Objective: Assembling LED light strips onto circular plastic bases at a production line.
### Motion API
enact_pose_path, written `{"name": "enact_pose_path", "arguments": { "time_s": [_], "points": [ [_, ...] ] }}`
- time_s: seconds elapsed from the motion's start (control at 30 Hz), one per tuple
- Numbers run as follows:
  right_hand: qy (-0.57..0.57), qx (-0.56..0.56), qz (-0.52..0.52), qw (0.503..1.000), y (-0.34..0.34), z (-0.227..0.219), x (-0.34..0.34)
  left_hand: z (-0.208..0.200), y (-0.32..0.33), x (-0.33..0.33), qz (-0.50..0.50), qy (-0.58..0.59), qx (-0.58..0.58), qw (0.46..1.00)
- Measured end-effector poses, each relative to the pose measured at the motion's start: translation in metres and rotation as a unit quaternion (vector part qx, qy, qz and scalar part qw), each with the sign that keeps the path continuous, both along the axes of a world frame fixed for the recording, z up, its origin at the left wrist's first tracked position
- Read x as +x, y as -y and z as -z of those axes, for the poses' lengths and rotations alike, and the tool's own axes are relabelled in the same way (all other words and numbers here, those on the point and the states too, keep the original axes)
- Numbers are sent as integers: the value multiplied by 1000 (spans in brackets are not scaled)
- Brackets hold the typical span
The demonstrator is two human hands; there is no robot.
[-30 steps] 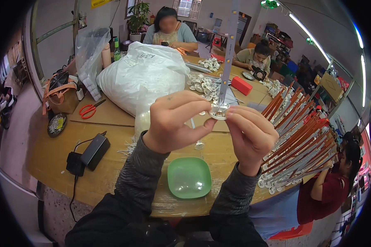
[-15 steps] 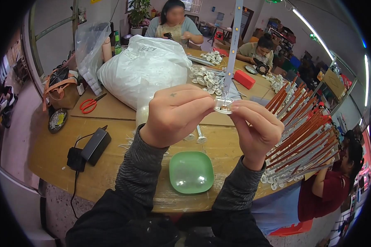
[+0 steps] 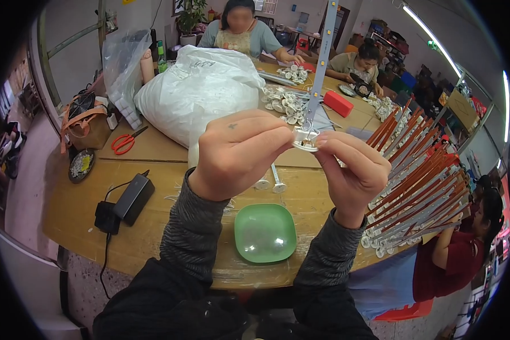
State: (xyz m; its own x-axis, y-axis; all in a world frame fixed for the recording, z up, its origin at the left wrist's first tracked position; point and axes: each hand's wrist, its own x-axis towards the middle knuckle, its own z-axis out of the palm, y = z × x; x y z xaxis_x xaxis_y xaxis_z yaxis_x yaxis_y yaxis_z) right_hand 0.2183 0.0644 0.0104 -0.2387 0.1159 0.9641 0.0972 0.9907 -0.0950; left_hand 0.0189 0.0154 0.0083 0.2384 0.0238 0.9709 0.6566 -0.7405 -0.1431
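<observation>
Between my two hands, above the table, I hold a small round white cap by its sides. Short wires join it to a long, thin LED strip board that stands up from it. My left hand pinches the cap's left edge between thumb and fingers. On the opposite edge, my right hand pinches it in the same way. Below them on the table sits a green square bowl. Two white cap ends with thin stems lie just behind the bowl, partly hidden by my left hand.
A big white sack stands at the back left. Orange-handled scissors and a black power adapter lie left. Many strip boards with white caps are stacked at the right. Co-workers sit across the table and at the right.
My hands keep their pinch on the cap, which tilts slightly. The view has shifted a little. Across the table, a co-worker's arm has reached out toward the pile of white caps.
</observation>
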Motion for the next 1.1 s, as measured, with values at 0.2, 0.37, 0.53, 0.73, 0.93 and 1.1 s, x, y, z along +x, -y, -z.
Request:
{"name": "enact_pose_path", "arguments": {
  "time_s": [0.2, 0.37, 0.53, 0.73, 0.93, 1.1],
  "points": [
    [2, 12, 13, 1000, 0, 0, 0, 3, -5, 2, 16, 28, -28, 999],
    [6, -1, 39, 999, -3, -1, 3, 13, -17, -5, 155, 151, -228, 949],
    [9, 37, 72, 997, -12, 2, -3, 25, -31, 3, 361, 310, -425, 770],
    [24, 74, 111, 991, -3, -3, 2, 24, -25, 21, 370, 323, -429, 758],
    [17, 86, 124, 988, 10, 0, 11, 26, -21, 36, 410, 317, -423, 743],
    [0, -94, 94, 991, 31, 21, 50, 28, -17, 52, 409, 275, -502, 711]
  ]
}}
